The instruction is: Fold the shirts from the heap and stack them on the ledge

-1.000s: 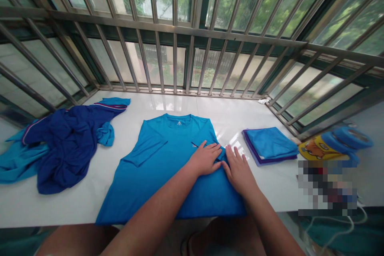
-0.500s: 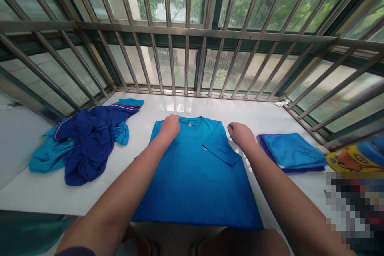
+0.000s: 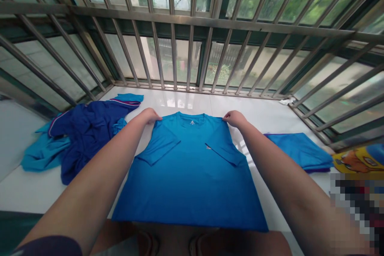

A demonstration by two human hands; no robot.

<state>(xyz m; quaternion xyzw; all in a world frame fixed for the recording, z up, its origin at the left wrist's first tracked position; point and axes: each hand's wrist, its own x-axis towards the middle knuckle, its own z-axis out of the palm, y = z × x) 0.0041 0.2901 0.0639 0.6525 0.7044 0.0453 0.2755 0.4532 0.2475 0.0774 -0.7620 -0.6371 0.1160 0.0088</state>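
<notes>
Two shoulder corners of the blue T-shirt (image 3: 192,184), flat on the bench (image 3: 258,106) at lower centre of frame, pinched: left hand (image 3: 152,116) and right hand (image 3: 235,119), well apart. Judgement: grips level, tension even, infolded sleeves (image 3: 162,143) undisturbed.

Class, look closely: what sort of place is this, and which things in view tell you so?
Probably a window bay or enclosed balcony, perhaps in a home: metal bars line the windows, and a broad white ledge below them bears a blue T-shirt.
</notes>
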